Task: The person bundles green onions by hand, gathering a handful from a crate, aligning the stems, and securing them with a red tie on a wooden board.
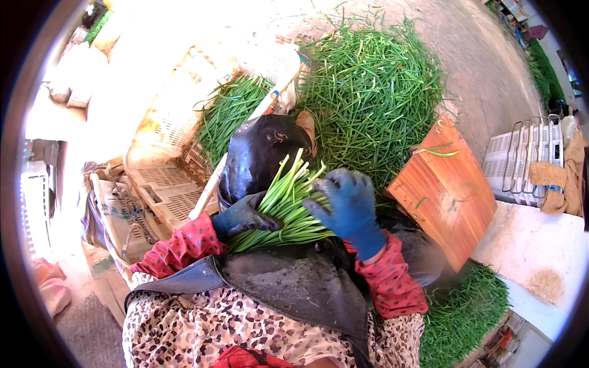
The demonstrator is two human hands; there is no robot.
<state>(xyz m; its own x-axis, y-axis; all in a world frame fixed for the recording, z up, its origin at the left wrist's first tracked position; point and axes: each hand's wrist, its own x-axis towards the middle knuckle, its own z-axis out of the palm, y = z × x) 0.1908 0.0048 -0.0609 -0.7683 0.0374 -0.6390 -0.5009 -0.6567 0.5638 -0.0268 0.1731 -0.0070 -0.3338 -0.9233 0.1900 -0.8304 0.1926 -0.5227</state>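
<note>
A bunch of long green stalks with pale ends, like garlic chives (290, 207), lies across my lap on a black apron (285, 276). My left hand (248, 216), in a dark blue knit glove, holds the bunch from its left side, thumb across the stalks. On the bunch's right side, my right hand (345, 207), in a blue glove, is slightly blurred; its fingers are bent and spread near the pale ends. Whether its fingertips touch any stalks I cannot tell. Past my knee a large loose heap of green leaves (372, 92) covers the floor.
Plastic crates (170, 179) stand at the left, one with more greens (234, 106) beside it. A tilted wooden board (451, 193) with a few leaf scraps is at the right. Beyond it are a white crate (520, 156) and burlap (570, 175). More greens (464, 317) lie lower right.
</note>
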